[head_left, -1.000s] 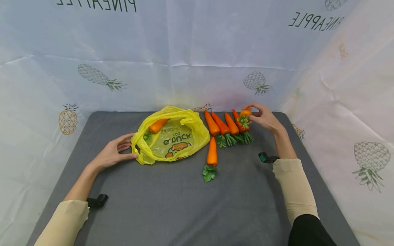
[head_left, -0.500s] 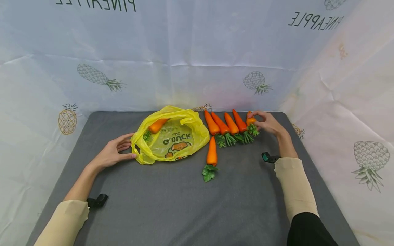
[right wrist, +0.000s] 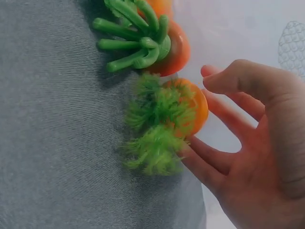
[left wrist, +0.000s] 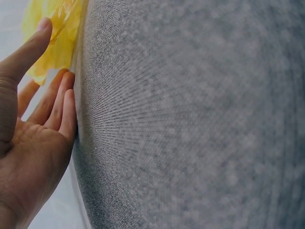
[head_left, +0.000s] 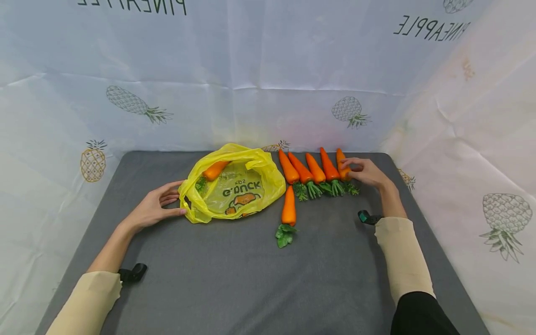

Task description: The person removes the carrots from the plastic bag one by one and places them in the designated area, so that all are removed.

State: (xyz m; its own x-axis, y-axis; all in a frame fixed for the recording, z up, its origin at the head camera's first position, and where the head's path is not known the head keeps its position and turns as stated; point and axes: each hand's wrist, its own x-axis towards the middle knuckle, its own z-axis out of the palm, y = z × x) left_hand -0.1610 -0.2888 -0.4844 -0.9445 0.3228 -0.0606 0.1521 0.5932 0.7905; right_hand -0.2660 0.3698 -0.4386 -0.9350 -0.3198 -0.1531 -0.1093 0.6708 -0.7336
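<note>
In the head view my left hand (head_left: 157,206) rests at the left edge of a yellow plastic bag (head_left: 274,186), fingers and thumb spread at its rim. A carrot (head_left: 215,171) with green leaves lies inside the bag's mouth. My right hand (head_left: 367,173) is at the rightmost carrot (head_left: 341,156) of a row, fingertips over its side. In the right wrist view that carrot's orange end (right wrist: 199,109) and feathery leaves (right wrist: 157,150) show, with the fingers loosely spread around it and the thumb close by.
Left of the right hand, several carrots lie side by side, tips toward the back, among them a red-orange carrot (head_left: 328,164). One carrot (head_left: 289,209) lies apart in front of them. A grey cloth (head_left: 234,279) covers the table, and a pineapple-print sheet (head_left: 251,60) hangs behind.
My right hand has moved right and laid its carrot at the right end of the row, turning it in line with the others; its grip has loosened. My left hand stays at the bag.
</note>
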